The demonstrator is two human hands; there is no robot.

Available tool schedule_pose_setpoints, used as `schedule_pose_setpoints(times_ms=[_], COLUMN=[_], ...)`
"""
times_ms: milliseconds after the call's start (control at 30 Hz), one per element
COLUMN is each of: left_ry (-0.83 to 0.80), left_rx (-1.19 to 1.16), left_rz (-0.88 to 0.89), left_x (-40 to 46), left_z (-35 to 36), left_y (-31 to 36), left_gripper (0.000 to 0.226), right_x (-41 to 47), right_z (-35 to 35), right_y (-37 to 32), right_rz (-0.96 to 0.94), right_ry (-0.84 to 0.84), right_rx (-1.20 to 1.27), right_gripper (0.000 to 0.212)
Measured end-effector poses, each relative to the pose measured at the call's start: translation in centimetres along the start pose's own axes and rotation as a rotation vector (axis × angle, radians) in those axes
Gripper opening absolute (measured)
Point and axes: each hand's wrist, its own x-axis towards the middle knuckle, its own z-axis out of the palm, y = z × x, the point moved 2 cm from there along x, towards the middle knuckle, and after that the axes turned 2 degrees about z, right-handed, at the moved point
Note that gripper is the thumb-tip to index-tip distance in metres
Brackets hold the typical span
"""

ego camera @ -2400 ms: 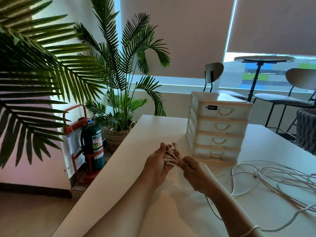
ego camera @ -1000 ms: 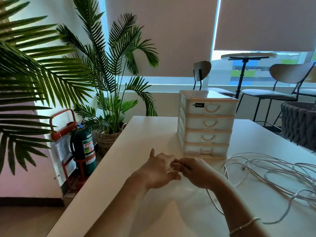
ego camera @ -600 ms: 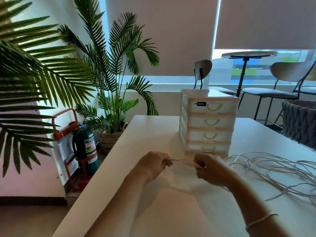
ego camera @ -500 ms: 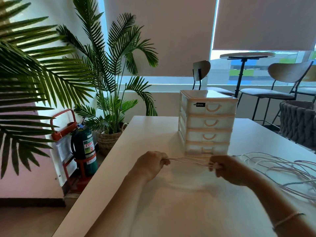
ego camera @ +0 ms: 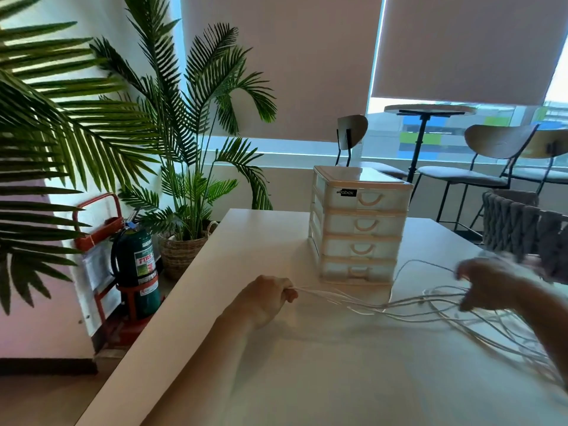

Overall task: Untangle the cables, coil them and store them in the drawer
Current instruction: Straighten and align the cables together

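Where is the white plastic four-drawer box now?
In the head view, the white plastic four-drawer box stands on the white table, right of centre, just behind the white cables.

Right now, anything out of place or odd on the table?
Only the white cables: a loose tangle sprawls over the table, right of the drawer unit. The left hand grips their ends; the blurred right hand is among the strands. All four drawers look closed.
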Motion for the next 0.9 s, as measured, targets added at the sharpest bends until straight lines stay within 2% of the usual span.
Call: schedule_pose_setpoints(times_ms=[100,167,233,333,500,700,767,900], left_ry=[-0.019,-0.037,-0.058,-0.078,-0.113,-0.089,-0.087,-0.093], left_rx=[-0.01,-0.006,0.014,0.014,0.009,-0.171,-0.197,-0.281], left_rz=[-0.006,-0.029,-0.03,-0.042,-0.044,0.005,0.006,-0.027], left_x=[0.0,-0.1,0.0,0.0,0.1,-0.2,-0.4,-0.7], left_z=[0.1,0.0,0.0,-0.1,0.1,-0.1,-0.3,-0.5], left_y=[0.3,0.3,0.3,0.3,0.4,0.9,1.2,1.3], left_gripper=[0.025,0.026,0.026,0.024,0.02,0.018,0.022,0.017], right_x=[-2.5,-3.9,-3.8,-2.9,-1.6,-1.7,-1.7,-1.7], right_z=[-1.8,-1.7,-0.5,0.5,1.5,1.5,1.6,1.6], right_y=[-9.0,-14.6,-18.4,-20.1,-19.1,-17.6,-17.2,-16.7], right_rz=[-0.362,-0.524,-0.581,-0.581,-0.577,-0.479,-0.441,-0.398], right_ry=[0.215,0.279,0.34,0.388,0.199,0.031,0.004,-0.029], right_rx=[0.483,0.564,0.541,0.602,0.79,0.966,1.038,1.153], right_gripper=[0.045,0.044,0.039,0.027,0.022,0.039,0.038,0.037])
